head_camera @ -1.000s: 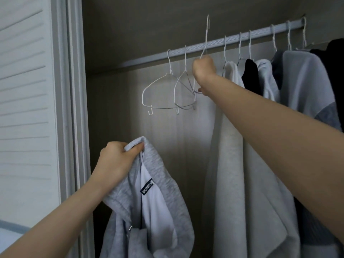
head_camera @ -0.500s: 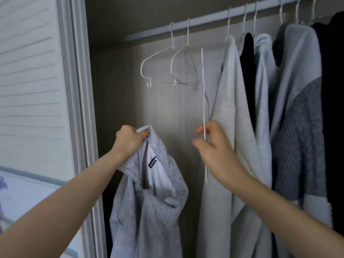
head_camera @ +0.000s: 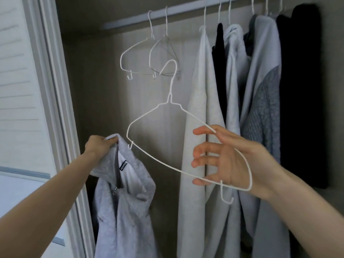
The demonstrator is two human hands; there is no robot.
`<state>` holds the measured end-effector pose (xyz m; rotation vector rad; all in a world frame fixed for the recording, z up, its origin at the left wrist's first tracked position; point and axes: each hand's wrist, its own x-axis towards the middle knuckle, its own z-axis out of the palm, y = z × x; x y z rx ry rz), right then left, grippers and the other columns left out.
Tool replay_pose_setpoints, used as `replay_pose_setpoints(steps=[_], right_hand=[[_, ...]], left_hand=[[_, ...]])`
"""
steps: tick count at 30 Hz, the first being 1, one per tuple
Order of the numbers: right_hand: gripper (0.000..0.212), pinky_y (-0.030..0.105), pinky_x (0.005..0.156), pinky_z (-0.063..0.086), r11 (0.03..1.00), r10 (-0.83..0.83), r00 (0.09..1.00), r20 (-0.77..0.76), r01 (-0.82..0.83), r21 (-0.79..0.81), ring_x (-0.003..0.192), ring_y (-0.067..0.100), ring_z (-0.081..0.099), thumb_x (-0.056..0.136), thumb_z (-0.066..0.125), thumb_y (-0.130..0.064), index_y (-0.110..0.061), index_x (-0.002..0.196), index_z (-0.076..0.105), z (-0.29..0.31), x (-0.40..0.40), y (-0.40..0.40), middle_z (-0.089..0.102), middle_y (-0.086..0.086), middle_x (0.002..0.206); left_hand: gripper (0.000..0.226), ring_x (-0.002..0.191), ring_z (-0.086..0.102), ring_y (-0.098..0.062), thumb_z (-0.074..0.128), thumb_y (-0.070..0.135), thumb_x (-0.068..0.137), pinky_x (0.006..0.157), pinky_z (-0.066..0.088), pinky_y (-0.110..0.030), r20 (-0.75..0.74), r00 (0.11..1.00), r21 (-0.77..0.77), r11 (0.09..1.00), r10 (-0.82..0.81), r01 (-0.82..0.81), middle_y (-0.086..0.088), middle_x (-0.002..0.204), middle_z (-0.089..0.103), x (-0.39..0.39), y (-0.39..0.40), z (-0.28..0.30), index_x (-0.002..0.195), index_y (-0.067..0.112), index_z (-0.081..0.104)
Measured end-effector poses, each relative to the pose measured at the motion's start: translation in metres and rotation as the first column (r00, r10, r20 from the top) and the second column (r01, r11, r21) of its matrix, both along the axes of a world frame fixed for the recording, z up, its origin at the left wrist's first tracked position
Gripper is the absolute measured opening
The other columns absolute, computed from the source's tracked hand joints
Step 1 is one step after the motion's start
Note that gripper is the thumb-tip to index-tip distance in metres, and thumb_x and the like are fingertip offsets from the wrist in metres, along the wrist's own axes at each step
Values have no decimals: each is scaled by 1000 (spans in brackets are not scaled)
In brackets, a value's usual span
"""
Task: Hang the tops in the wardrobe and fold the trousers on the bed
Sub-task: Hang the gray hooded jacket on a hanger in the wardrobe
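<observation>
My left hand (head_camera: pixel 98 146) grips the collar of a grey zip-neck top (head_camera: pixel 126 202), which hangs down in front of the open wardrobe. In my right hand (head_camera: pixel 223 159) is a white wire hanger (head_camera: pixel 158 108), held by its right shoulder with the thumb on the upper wire and the fingers spread behind it. The hanger is upright, facing me, hook at the top. Its left end sits just right of the top's collar, not inside it.
The wardrobe rail (head_camera: pixel 167 13) runs across the top. Two empty wire hangers (head_camera: pixel 149 58) hang on it at the left. Several tops (head_camera: pixel 232 108), pale, grey and black, hang at the right. A white slatted door (head_camera: pixel 28 90) stands at the left.
My right hand took a hanger off the rail, brought it down and turned it from edge-on to facing me. The left hand kept its grip on the grey top.
</observation>
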<state>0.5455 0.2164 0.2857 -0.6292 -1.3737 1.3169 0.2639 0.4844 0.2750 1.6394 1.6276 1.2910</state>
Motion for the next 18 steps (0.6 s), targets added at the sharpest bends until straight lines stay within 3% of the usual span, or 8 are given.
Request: replay_pose_setpoints(steps=[2, 5, 11, 14, 16, 18], right_hand=[[39, 66, 84, 45, 999, 33, 999, -15, -33, -5, 84, 32, 61, 90, 49, -30, -14, 125, 57, 3, 6, -8, 59, 19, 93], [42, 64, 83, 44, 997, 75, 997, 12, -74, -28, 80, 31, 58, 92, 48, -30, -13, 129, 54, 2, 11, -9, 57, 19, 90], [41, 62, 81, 47, 997, 25, 991, 134, -15, -81, 72, 25, 56, 89, 52, -31, -14, 126, 57, -12, 3, 0, 55, 18, 82], [38, 67, 84, 46, 996, 26, 986, 167, -10, -92, 68, 24, 55, 91, 52, -29, -13, 125, 58, -22, -7, 11, 55, 18, 80], [32, 65, 81, 47, 993, -48, 973, 224, 70, -91, 65, 24, 56, 96, 49, -25, -12, 124, 58, -32, -18, 21, 57, 17, 77], [25, 52, 72, 51, 980, -171, 934, 313, 193, -42, 65, 23, 58, 101, 44, -19, -12, 120, 58, -47, -35, 32, 60, 14, 74]], left_hand=[[32, 79, 64, -31, 74, 31, 84, 75, 49, -37, 62, 998, -9, 1000, -1, 2, -18, 87, 68, -2, -3, 1, 86, 0, 71], [27, 62, 51, -22, 75, 22, 84, 65, 43, -31, 147, 987, -54, 996, -62, 70, -14, 76, 60, -1, -8, 4, 82, -3, 65], [31, 71, 67, -26, 76, 31, 82, 67, 51, -31, 93, 973, -53, 975, -209, 215, -17, 79, 71, 1, -25, 11, 86, 1, 70], [24, 60, 69, -16, 76, 29, 82, 61, 51, -26, 58, 944, 8, 946, -325, 325, -9, 69, 74, 8, -36, 14, 81, 5, 71], [22, 58, 69, -13, 75, 27, 83, 59, 52, -24, 60, 917, 41, 919, -395, 393, -8, 69, 74, 18, -47, 19, 79, 6, 72], [20, 61, 69, -16, 73, 23, 85, 61, 53, -25, 85, 893, 64, 897, -442, 438, -9, 69, 72, 30, -56, 25, 77, 5, 70]])
